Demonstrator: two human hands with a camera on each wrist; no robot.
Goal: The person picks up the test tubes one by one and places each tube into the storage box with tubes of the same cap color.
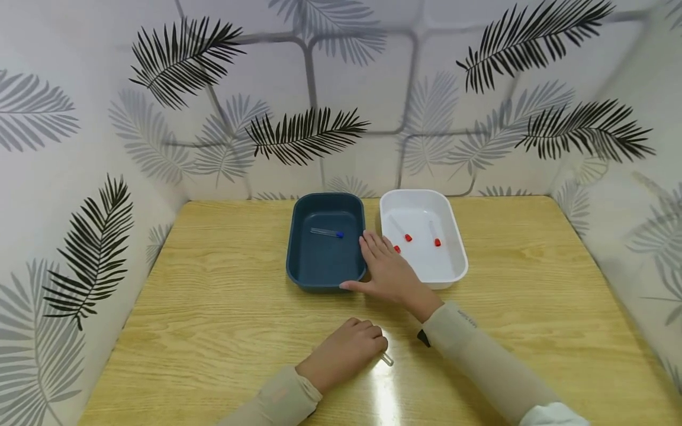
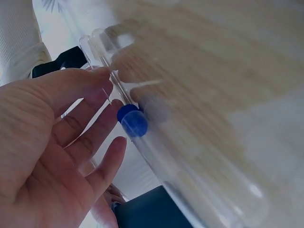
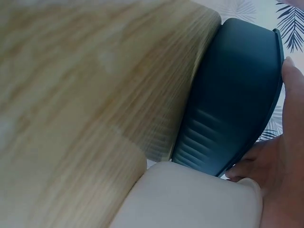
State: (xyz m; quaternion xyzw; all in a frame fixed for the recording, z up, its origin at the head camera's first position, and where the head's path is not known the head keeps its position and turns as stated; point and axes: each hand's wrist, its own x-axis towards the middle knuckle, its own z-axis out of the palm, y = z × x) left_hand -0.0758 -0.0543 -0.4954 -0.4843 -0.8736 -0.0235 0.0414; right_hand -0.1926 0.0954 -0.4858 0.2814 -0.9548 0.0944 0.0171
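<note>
My left hand (image 1: 345, 349) is low over the table, left of centre. Its thumb and fingertips pinch a clear test tube (image 1: 387, 359), whose rounded end sticks out past the fingers. Close by in the left wrist view is a blue cap (image 2: 133, 121), with another clear tube (image 2: 190, 175) running from it. Fingers spread, my right hand (image 1: 391, 272) lies at the near right corner of the dark blue tray (image 1: 325, 284). Its thumb touches the front rim; the other fingertips reach the right rim. A blue-capped tube (image 1: 326, 232) lies inside that tray.
Right beside the dark tray stands a white tray (image 1: 459, 260) holding several red-capped tubes (image 1: 437, 241), one partly hidden by my right hand. Both trays are near the back edge of the wooden table (image 1: 213, 284), before a leaf-patterned backdrop (image 1: 362, 89).
</note>
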